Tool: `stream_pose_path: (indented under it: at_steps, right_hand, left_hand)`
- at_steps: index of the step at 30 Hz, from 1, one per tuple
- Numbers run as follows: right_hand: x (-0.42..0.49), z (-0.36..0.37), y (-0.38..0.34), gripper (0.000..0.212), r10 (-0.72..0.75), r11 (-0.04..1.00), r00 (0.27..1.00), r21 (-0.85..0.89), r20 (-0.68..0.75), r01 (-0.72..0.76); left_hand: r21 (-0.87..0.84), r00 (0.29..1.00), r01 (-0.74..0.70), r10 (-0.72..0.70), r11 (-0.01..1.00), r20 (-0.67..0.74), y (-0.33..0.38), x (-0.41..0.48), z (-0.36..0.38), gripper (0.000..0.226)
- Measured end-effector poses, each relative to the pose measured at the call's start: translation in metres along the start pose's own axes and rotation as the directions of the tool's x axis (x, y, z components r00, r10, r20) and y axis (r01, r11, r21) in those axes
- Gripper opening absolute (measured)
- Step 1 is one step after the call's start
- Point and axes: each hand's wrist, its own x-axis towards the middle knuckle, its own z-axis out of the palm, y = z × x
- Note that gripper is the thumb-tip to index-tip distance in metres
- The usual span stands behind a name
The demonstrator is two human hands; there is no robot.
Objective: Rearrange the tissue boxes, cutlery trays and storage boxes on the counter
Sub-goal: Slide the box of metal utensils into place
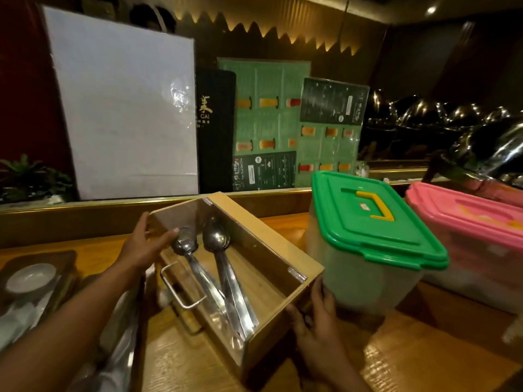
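The right hand point(317, 315) is closest to the camera, and it is wrapped around the near right corner of the wooden cutlery tray point(237, 267), thumb on the end wall. The left hand point(144, 247) holds the tray's far left corner, fingers curled over the rim and into the box. So both hands are closed on the tray, which sits tilted and looks lifted a bit off the table point(402, 357). The tray is stiff wood, so it should not bend, and holding it at two opposite corners looks like a good way to keep it steady. Inside it lie long metal spoons point(218, 258), which look smooth and shiny. I think they will slide and clatter if the tray tips more, so it should be kept flat. A metal handle point(181, 290) on the tray's left side is another place to hold. Just to the right of the tray stands a clear storage box with a green lid point(373, 222), very close to the right hand, so there is little room that way. Right of that is a box with a pink lid point(464, 219). Behind the tray a raised ledge point(85, 207) blocks the way. To the left of the tray is a dark holder with a white dish point(31, 274). The open room is in front of the tray, toward the person.
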Motion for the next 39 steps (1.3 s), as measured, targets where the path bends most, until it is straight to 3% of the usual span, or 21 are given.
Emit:
stream_pose_path:
  at_steps: [4,8,11,13,18,23,27,33,39]
  right_hand:
    - [0.012,0.005,-0.005,0.094,0.034,0.985,0.999,0.169,0.018,-0.036]
    - [0.019,0.009,-0.005,0.088,0.02,0.97,1.0,0.242,0.023,-0.025]
    - [0.017,0.004,-0.012,0.084,0.026,0.961,0.993,0.272,0.112,-0.056]
    - [0.016,-0.003,-0.019,0.097,-0.002,0.974,0.977,0.224,0.212,-0.046]
    - [0.013,-0.018,-0.04,0.152,-0.01,0.996,0.935,-0.084,0.356,0.043]
    - [0.033,-0.028,-0.035,0.157,-0.038,0.997,0.929,-0.042,0.369,0.058]
    - [0.054,-0.044,-0.024,0.143,-0.102,0.993,0.922,-0.021,0.374,0.118]
    - [0.077,-0.062,-0.007,0.11,-0.161,0.986,0.899,0.026,0.407,0.165]
    - [0.092,-0.076,0.008,0.082,-0.163,0.986,0.927,0.03,0.337,0.162]
  left_hand:
    - [0.002,0.999,-0.027,0.027,1.0,-0.039,0.003,0.003,0.0,0.095]
    - [0.008,0.996,-0.005,0.006,1.0,-0.092,0.001,0.009,0.005,0.096]
    - [0.055,0.991,-0.012,0.019,0.998,-0.136,0.001,0.009,0.006,0.091]
    - [0.084,0.989,-0.001,0.013,0.996,-0.148,0.001,0.01,0.005,0.098]
    - [0.118,0.987,0.056,-0.037,0.991,-0.158,0.002,0.002,-0.002,0.129]
    - [0.152,0.982,0.047,-0.018,0.987,-0.187,-0.004,-0.006,-0.002,0.131]
    - [0.19,0.975,0.045,-0.002,0.981,-0.221,0.014,-0.029,0.01,0.117]
    - [0.275,0.969,0.054,0.016,0.96,-0.247,0.017,-0.044,0.022,0.124]
    - [0.312,0.954,0.05,0.047,0.949,-0.297,0.025,-0.067,0.04,0.075]
